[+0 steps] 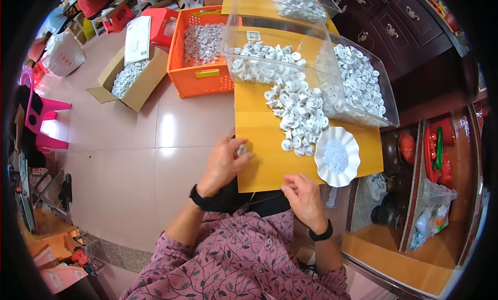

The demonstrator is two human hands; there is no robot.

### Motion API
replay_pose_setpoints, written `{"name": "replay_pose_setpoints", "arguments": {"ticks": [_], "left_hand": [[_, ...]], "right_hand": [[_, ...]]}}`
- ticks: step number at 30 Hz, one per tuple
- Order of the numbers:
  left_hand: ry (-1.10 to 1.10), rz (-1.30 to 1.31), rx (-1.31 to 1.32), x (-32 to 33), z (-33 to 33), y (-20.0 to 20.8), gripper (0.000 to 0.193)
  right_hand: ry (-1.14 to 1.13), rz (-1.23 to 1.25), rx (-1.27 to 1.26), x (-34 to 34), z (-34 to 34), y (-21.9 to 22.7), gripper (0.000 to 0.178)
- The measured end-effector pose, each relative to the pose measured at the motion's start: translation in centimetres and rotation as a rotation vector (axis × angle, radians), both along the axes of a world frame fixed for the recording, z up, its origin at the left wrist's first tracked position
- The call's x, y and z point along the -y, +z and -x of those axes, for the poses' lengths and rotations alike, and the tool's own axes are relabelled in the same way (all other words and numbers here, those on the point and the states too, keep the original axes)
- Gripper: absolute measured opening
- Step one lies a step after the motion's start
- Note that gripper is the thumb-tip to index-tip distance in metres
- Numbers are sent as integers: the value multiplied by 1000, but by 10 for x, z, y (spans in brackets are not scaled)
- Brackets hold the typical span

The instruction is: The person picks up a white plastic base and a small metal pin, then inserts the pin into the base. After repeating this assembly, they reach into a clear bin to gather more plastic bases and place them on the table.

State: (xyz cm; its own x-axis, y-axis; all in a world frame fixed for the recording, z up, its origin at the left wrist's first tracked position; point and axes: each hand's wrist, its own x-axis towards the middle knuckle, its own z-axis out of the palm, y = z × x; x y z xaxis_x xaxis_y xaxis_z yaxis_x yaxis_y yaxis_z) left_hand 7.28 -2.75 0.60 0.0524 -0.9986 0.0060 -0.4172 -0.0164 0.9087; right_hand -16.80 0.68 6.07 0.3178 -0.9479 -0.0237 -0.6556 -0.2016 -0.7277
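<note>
My left hand (224, 164) is over the left edge of the yellow tabletop (259, 170), its fingers closed on a small white plastic part (242, 150). At the table's front edge, my right hand (306, 200) has thumb and fingertips drawn together; anything between them is too small to make out. Ahead of both hands lies a loose pile of white plastic parts (298, 113), round-headed with short stems. To its right stands a white scalloped dish (353, 165) holding a heap of tiny pale-blue pieces (335, 155).
Behind the pile, clear plastic bins (363, 116) hold more white parts. An orange crate (199, 82) and an open cardboard box (137, 97) stand left of the table. Dark drawers (389, 27) and shelves (410, 196) line the right. A pink stool (49, 118) is far left.
</note>
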Motion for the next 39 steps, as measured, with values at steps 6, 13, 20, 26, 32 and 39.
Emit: {"name": "replay_pose_setpoints", "arguments": {"ticks": [6,13,20,26,32,39], "left_hand": [[-65,181,123,-3,8,-3,30],[-237,-233,-318,-7,28,9,29],[-395,-408,-747,2,46,-19,31],[-352,-342,-799,2,47,-25,33],[-399,-388,-850,5,54,-19,32],[-421,-556,-1118,4,63,-8,33]], "right_hand": [[-66,-79,91,-29,-10,-18,22],[230,511,345,-52,-24,96,28],[212,790,788,-73,-34,184,12],[278,1102,840,-65,-32,196,16],[388,802,1005,-61,-26,206,29],[507,781,698,-66,6,180,16]]}}
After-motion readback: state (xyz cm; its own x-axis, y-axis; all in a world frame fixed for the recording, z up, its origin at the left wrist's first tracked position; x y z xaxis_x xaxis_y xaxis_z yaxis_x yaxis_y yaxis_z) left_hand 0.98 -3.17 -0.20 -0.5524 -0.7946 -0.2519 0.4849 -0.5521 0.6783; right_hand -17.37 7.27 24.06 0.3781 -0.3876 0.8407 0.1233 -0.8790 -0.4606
